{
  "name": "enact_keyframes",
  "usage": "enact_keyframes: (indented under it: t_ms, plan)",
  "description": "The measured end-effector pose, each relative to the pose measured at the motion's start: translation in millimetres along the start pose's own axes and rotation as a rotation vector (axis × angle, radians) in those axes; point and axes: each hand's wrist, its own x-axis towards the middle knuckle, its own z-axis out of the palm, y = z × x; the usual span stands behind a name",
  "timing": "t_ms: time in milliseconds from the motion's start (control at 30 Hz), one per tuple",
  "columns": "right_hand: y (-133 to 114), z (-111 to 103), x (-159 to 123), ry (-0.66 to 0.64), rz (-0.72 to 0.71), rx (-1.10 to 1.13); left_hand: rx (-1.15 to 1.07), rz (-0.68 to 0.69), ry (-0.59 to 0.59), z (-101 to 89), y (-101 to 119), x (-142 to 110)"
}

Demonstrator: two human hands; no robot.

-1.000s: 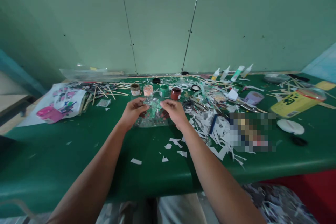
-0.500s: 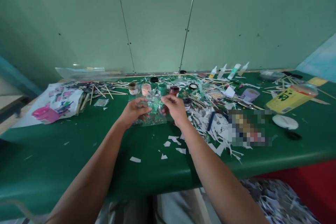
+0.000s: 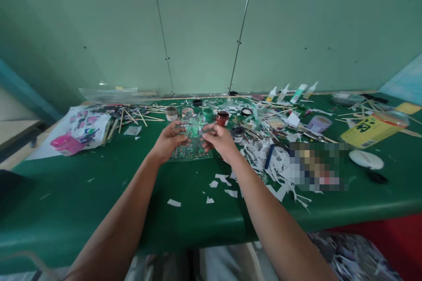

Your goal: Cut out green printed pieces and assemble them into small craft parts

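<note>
My left hand (image 3: 169, 140) and my right hand (image 3: 217, 138) face each other over the middle of the table. Between them they pinch a small clear, shiny plastic piece (image 3: 193, 128) by its two sides. Green shows through it, and its exact shape is hard to make out. Just below lies a clear plastic sheet (image 3: 191, 153) with small markings. Behind the hands stand open paint jars: a brownish one (image 3: 171, 113), a pale pink one (image 3: 187, 112), a green one (image 3: 207, 114) and a dark red one (image 3: 223, 118).
White paper scraps (image 3: 257, 158) heap to the right, with a blue-handled tool (image 3: 269, 156) among them. Farther right lie a yellow-labelled jar (image 3: 372, 129) and a white oval object (image 3: 365, 159). Glue bottles (image 3: 298, 93) stand at the back. Thin sticks (image 3: 132, 116) and a pink container (image 3: 67, 144) sit left.
The view has shifted slightly, so everything sits a little lower and further right. Both hands keep the plastic piece between them, its face now turned more towards me.
</note>
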Motion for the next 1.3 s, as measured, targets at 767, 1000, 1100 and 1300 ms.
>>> enact_keyframes:
  t_ms: [767,1000,1100,1300]
  plan:
    - [-5.3,4.6,-5.0,-0.041,-0.045,-0.047,0.089,-0.055,0.103,5.7,-0.1,-1.9]
    - [-0.6,2.3,-2.1,-0.07,-0.039,-0.059,0.052,-0.039,0.186,5.7,-0.7,-0.1]
    - [2.2,1.7,-0.8,0.255,-0.274,-0.206,0.037,-0.008,0.265,4.7,-0.4,0.9]
    - [3.4,6.1,-4.5,0.345,-0.68,-0.603,0.039,0.01,0.296,4.5,-0.4,0.8]
